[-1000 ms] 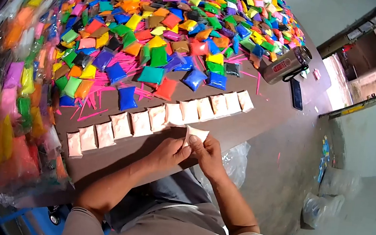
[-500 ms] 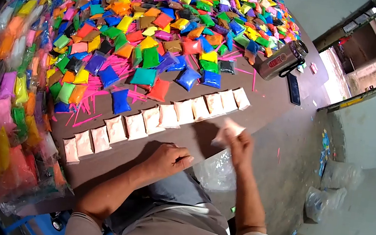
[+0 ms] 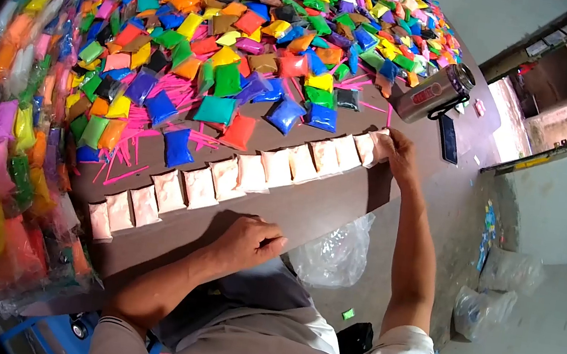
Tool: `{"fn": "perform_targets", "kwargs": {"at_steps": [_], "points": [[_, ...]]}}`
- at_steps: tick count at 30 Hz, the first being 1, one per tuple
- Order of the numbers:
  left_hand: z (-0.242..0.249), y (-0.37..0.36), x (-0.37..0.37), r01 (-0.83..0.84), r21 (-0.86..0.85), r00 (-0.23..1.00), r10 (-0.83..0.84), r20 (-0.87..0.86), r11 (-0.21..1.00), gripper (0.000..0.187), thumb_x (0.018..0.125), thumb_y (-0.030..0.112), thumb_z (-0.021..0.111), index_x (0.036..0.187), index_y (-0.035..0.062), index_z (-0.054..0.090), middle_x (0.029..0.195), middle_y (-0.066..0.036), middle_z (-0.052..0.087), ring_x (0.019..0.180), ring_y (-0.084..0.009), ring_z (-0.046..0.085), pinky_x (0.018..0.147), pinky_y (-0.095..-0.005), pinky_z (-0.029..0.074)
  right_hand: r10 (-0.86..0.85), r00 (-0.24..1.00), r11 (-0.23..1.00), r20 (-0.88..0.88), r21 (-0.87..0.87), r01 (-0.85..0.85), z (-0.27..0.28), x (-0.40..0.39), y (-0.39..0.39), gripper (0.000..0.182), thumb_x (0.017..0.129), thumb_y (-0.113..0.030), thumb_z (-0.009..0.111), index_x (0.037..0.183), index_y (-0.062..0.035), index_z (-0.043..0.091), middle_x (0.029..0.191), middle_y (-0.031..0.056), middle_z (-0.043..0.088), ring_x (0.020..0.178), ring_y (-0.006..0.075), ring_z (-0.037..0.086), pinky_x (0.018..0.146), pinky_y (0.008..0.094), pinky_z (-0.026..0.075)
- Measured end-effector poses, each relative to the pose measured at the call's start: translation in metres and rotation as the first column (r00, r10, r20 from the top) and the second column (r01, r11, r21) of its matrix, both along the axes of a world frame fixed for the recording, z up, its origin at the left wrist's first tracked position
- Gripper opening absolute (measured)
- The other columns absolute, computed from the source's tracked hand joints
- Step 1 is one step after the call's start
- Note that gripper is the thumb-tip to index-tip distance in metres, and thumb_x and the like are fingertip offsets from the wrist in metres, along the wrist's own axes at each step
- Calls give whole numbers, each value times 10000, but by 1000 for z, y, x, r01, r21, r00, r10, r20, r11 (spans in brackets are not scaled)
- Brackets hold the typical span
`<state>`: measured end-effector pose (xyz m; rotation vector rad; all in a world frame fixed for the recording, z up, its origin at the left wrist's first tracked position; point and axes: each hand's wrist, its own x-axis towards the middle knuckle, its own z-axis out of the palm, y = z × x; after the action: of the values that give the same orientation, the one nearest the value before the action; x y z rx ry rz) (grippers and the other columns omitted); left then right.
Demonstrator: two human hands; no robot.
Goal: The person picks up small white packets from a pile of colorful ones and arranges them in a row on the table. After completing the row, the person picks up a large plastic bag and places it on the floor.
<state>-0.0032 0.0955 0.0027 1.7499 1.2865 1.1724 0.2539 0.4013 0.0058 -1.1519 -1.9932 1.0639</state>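
Observation:
A slanting row of pale pink packets (image 3: 251,173) lies on the brown table (image 3: 308,206). At the row's right end my right hand (image 3: 400,156) grips one more pale pink packet (image 3: 377,147), which overlaps or touches its neighbour. My left hand (image 3: 251,239) rests in a loose fist at the table's near edge, below the middle of the row. Nothing shows between its curled fingers.
A big heap of coloured packets (image 3: 228,81) covers the back, with pink strips (image 3: 163,106) under it. Bagged packets (image 3: 13,139) stand at left. A steel flask (image 3: 431,96) and phone (image 3: 448,139) lie right. A clear plastic bag (image 3: 334,253) hangs near the front edge.
My right hand has moved up and to the right, carrying the pale pink packet from in front of the row to its right end. My left hand has stayed nearly still.

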Motion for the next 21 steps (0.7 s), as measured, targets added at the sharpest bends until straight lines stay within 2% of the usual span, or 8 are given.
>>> {"fn": "perform_targets", "kwargs": {"at_steps": [2,3,6,9,13,16,21], "points": [[0,-1,0,3,0,1000,-3,0,1000,222,847,110,630,691,12,505,629,-166,521,612,-363,551,580,-419,434,-40,996,994,75,104,32,-10,-3,2,321,945,-238,640,1136,19,629,897,67,618,805,126,560,721,273,462],[0,-2,0,7,-6,1000,-7,-1,1000,220,847,109,629,692,12,506,629,-164,523,611,-360,552,580,-418,435,-114,978,966,174,248,68,-12,-2,1,323,920,-211,656,1163,0,634,976,132,635,847,212,599,759,311,482],[1,-1,-1,4,-4,1000,-4,4,1000,215,845,107,629,694,13,510,628,-160,526,607,-353,553,580,-416,436,-111,978,847,176,532,1,-11,-6,-6,346,885,-193,679,1191,-37,641,1106,165,626,960,314,596,846,381,482],[0,-1,0,-4,16,1000,4,26,1000,212,842,105,631,692,16,512,622,-156,525,605,-349,552,580,-415,438,-232,940,768,251,640,18,12,-25,-41,345,865,-179,688,1191,-72,651,1207,169,591,1065,358,556,931,440,450],[0,-2,1,-9,22,1000,8,23,1000,202,840,103,632,696,18,518,617,-149,524,606,-342,555,582,-414,442,-261,872,748,413,658,-88,-1,-31,-61,342,859,-137,673,1197,-85,653,1233,133,577,1087,333,543,944,424,444],[0,1,0,-3,24,1000,3,5,1000,195,841,102,630,700,20,523,618,-146,527,606,-337,559,584,-415,443,-273,916,724,293,690,-5,-24,-32,-63,315,868,-204,692,1159,-85,671,1198,127,588,1043,347,541,908,432,445],[-2,-3,1,4,-1,1000,-4,-23,1000,203,872,147,612,725,27,540,642,-166,558,647,-374,581,653,-442,474,-294,896,739,334,673,-8,-13,-37,-69,296,887,-161,661,1173,-86,669,1204,126,596,1064,342,541,921,419,443]]}}
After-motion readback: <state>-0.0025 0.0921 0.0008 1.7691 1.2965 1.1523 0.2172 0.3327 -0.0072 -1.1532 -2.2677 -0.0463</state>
